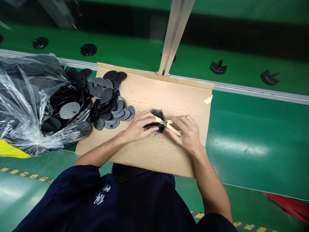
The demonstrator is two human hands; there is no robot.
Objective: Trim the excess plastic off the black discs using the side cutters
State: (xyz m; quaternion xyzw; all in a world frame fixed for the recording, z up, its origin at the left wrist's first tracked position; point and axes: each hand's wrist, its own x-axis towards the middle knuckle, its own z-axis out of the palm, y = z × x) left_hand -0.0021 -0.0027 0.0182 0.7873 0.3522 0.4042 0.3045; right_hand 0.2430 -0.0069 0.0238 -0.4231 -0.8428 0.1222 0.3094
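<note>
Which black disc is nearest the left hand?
The round black plastic disc at the pile's right edge; the others lie farther from the left hand.

Black piece [151, 126] half-hidden by left hand [137, 127]

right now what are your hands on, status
Left hand gripping black plastic piece. Right hand on yellow-handled pliers. Black shavings on cardboard sheet.
</note>
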